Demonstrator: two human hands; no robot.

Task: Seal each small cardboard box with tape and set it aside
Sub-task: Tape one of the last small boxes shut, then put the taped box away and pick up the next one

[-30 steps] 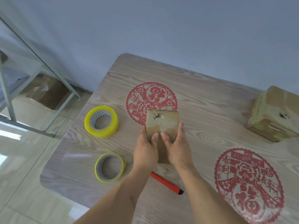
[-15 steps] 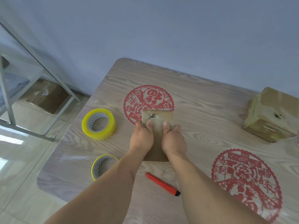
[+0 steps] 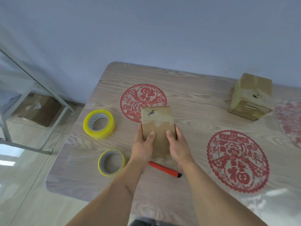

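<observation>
A small brown cardboard box [image 3: 157, 123] stands in the middle of the wooden table [image 3: 195, 115], its far part covered with clear tape and marked by a small tear. My left hand [image 3: 142, 146] grips its left side and my right hand [image 3: 178, 146] grips its right side, both thumbs resting on the top face. A thick yellow tape roll [image 3: 99, 123] lies left of the box. A thinner yellow tape roll [image 3: 112, 162] lies nearer me, beside my left wrist. A red utility knife [image 3: 164, 169] lies between my forearms.
A taped cardboard box [image 3: 251, 96] stands at the table's far right. Red paper-cut decorations [image 3: 237, 160] lie flat under the table's surface. Left of the table are a metal rack [image 3: 40, 88] and a brown carton [image 3: 37, 110] on the floor.
My hands slid forward over the box top, then back toward me to its near part. The thumbs now rest on top and the taped far end shows.
</observation>
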